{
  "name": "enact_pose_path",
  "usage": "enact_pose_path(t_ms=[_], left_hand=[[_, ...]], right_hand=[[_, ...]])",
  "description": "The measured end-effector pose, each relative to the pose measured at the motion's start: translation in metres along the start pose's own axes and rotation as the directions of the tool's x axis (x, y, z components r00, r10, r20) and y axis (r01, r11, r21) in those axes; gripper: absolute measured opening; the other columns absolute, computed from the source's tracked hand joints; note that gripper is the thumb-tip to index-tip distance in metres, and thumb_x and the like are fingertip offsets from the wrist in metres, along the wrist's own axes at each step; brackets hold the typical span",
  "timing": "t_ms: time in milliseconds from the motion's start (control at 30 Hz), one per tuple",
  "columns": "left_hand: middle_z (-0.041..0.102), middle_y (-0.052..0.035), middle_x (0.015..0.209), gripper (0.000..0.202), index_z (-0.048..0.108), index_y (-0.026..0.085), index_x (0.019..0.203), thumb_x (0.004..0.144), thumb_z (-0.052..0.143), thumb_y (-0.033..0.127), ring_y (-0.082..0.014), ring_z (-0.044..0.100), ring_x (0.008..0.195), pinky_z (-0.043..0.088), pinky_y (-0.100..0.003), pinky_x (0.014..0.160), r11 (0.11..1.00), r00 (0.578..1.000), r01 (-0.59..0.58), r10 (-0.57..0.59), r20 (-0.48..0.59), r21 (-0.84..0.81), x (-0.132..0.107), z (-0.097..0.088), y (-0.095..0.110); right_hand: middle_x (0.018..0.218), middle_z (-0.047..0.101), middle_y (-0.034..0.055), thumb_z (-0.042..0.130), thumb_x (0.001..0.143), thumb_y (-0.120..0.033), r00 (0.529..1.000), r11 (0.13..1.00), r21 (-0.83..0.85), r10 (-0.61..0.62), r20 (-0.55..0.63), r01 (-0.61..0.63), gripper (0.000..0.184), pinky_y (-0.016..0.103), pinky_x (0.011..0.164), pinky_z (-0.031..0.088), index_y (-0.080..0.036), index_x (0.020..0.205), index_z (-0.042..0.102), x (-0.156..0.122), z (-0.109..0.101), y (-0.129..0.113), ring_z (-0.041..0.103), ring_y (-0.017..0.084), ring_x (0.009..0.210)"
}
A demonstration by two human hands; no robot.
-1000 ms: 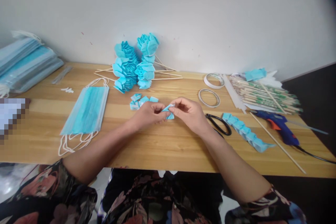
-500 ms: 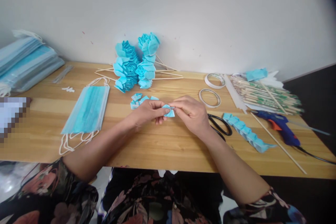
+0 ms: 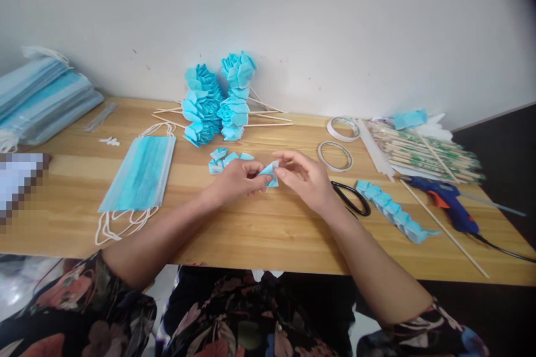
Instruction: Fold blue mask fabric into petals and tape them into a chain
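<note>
Pinched in my left hand [image 3: 239,182] is a small folded piece of light-blue mask fabric [image 3: 272,172], with a pale corner standing up. My right hand [image 3: 309,181] is at the right edge of that piece, thumb and fingers parted; whether a fingertip touches it I cannot tell. Just behind my left hand lie several folded blue fabric pieces [image 3: 218,166]. Beside my right wrist are the black handles of scissors [image 3: 355,199], partly hidden by the arm. A strip of folded blue petals [image 3: 393,212] lies to their right.
Blue fabric flowers on sticks [image 3: 203,106] lie at the back. To the left are face masks [image 3: 138,173] and bagged masks [image 3: 54,100]. Tape rolls [image 3: 335,156], a bundle of wooden sticks [image 3: 422,150], a loose stick [image 3: 446,228] and a corded glue gun [image 3: 454,206] occupy the right.
My right fingers have loosened from their pinch on the fabric piece and spread apart. The piece now shows a raised pale corner, still in my left hand.
</note>
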State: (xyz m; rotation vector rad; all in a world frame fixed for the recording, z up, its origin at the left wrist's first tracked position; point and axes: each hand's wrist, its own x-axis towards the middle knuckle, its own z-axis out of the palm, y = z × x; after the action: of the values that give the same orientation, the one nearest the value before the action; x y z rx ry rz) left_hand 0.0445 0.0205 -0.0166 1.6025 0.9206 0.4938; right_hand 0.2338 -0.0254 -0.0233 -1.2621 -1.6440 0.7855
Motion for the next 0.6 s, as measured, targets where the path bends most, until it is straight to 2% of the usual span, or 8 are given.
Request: enact_pose_path(t_ms=[133,300,400,467,533,600], left_hand=[[0.026,0.0067,0.055,0.037,0.035,0.018,0.055,0.080,0.056,0.034,-0.0062,0.027,0.053,0.018,-0.023,0.050,0.984,0.995,-0.097,0.100,-0.014,0.147,-0.0013,0.0043,0.0001],[0.024,0.0062,0.056,0.036,0.033,0.018,0.055,0.079,0.055,0.034,-0.0068,0.025,0.055,0.017,-0.024,0.051,0.977,0.993,-0.110,0.116,-0.020,0.185,-0.0003,0.0048,-0.0012],[0.031,0.0069,0.052,0.033,0.038,0.018,0.055,0.079,0.056,0.033,-0.0061,0.029,0.051,0.020,-0.022,0.049,0.988,0.997,-0.065,0.068,-0.021,0.138,0.0003,0.0032,-0.0015],[0.042,0.0060,0.051,0.030,0.046,0.017,0.057,0.079,0.059,0.034,-0.0060,0.037,0.049,0.027,-0.021,0.048,0.999,1.000,-0.012,0.012,0.011,0.046,0.0010,0.0020,-0.0020],[0.053,0.0037,0.054,0.028,0.053,0.016,0.062,0.079,0.061,0.037,-0.0068,0.046,0.049,0.036,-0.020,0.050,0.997,0.999,0.027,-0.024,0.047,-0.068,0.0017,0.0009,-0.0025],[0.058,0.0025,0.056,0.029,0.056,0.016,0.064,0.079,0.065,0.038,-0.0072,0.051,0.049,0.040,-0.020,0.050,0.988,0.998,0.045,-0.036,0.057,-0.150,0.0023,0.0002,-0.0026]], right_hand=[[0.078,0.068,-0.0012,0.068,0.083,-0.022,0.998,0.991,-0.112,-0.066,0.014,0.067,0.006,0.028,0.069,0.050,-0.023,0.089,0.069,0.0012,0.0032,0.0006,0.062,0.014,0.070],[0.077,0.068,-0.0004,0.066,0.085,-0.015,0.971,0.936,-0.271,-0.236,-0.018,0.223,0.008,0.029,0.069,0.048,-0.022,0.081,0.066,0.0021,0.0063,-0.0004,0.062,0.015,0.072],[0.077,0.070,0.0016,0.065,0.089,-0.017,0.922,0.855,-0.380,-0.387,-0.012,0.354,0.008,0.032,0.071,0.048,-0.022,0.082,0.066,0.0029,0.0062,0.0005,0.062,0.017,0.076],[0.080,0.071,0.0030,0.062,0.092,-0.016,0.885,0.805,-0.413,-0.465,0.008,0.426,0.009,0.033,0.071,0.049,-0.022,0.087,0.068,0.0035,0.0052,0.0019,0.063,0.018,0.077],[0.085,0.073,0.0042,0.058,0.093,-0.014,0.857,0.773,-0.420,-0.514,0.027,0.476,0.015,0.033,0.072,0.050,-0.023,0.093,0.070,0.0040,0.0041,0.0034,0.064,0.018,0.079],[0.090,0.074,0.0052,0.056,0.094,-0.011,0.841,0.756,-0.422,-0.540,0.031,0.501,0.021,0.034,0.072,0.051,-0.024,0.098,0.072,0.0043,0.0031,0.0042,0.064,0.018,0.081]])
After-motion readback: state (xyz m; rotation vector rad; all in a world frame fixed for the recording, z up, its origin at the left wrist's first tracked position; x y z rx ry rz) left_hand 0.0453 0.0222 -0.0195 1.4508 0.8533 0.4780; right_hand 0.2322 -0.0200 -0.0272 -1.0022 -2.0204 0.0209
